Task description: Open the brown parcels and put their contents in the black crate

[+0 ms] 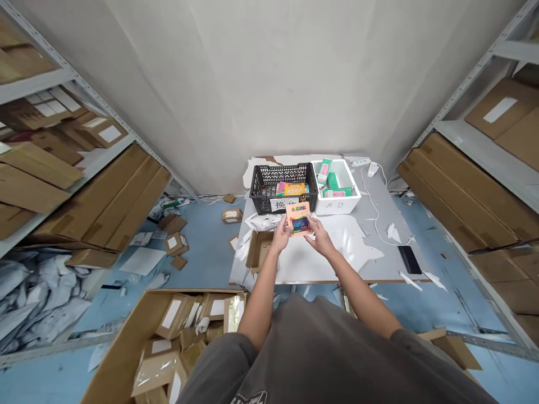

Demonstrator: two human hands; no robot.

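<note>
Between both hands I hold a small orange box point(298, 211) with a dark, colourful picture panel, raised over the table's front half. My left hand point(281, 234) grips its left edge, with the thumb on the front. My right hand point(320, 238) closes on the lower right edge. Just behind the box stands a black mesh basket point(261, 193) with a paper label, holding orange, pink and yellow packages. Beside it on the right is a white bin point(340, 207) containing several green-and-pink boxes. An open brown cardboard box point(254, 252) lies by my left wrist, partly hidden by my arm.
A phone point(409, 260) lies at the table's right edge; a white cable point(370, 196) runs from a power strip. A large carton point(122, 342) of parcels stands at lower left. Shelves of cartons flank both sides. Small boxes and paper scraps litter the blue floor point(202, 241).
</note>
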